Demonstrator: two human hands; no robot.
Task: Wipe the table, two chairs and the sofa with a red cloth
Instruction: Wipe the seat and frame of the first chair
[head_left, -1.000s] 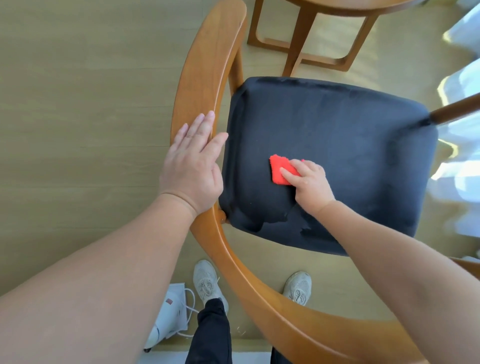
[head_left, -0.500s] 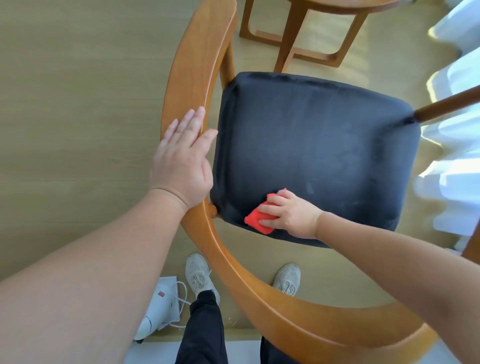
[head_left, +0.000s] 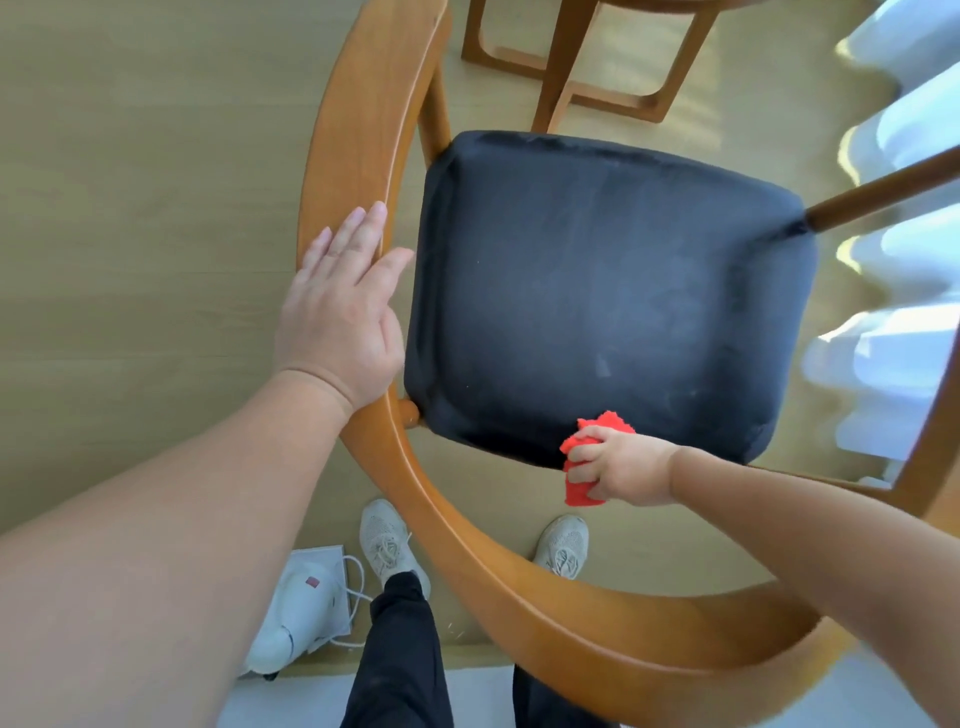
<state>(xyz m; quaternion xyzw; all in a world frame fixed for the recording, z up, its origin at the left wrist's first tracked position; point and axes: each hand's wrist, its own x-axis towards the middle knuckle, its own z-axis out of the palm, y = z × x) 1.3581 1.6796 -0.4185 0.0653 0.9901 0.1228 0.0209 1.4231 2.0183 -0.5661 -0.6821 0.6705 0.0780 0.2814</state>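
cloth: the red cloth (head_left: 582, 491) is bunched up and held at the near edge of the seat (head_left: 597, 286), with part of it hanging past that edge.
right hand: the right hand (head_left: 621, 467) is closed round the cloth; its fingers (head_left: 584, 457) are curled tight on it, no longer laid flat over it.
change: a second ago the cloth was pressed flat on the left-middle of the seat. It was then dragged to the near-left edge and is now further right along the near edge, lifted into a fist.
left hand: the left hand (head_left: 343, 312) is kept flat on the rail (head_left: 363, 104) of the chair, fingers (head_left: 358, 228) straight and close together and the thumb out toward the seat. No real shift is seen.
meaning: the seat stroke looks finished, judged from the cloth being pulled off the edge. The cloth is probably being regathered for the next pass or for the wooden rail.
left to do: the table (head_left: 571, 62) is seen only by its legs at the top. No sofa or second chair is in view, so overall progress cannot be told.
risk: the loose hanging end could slip from the grip.
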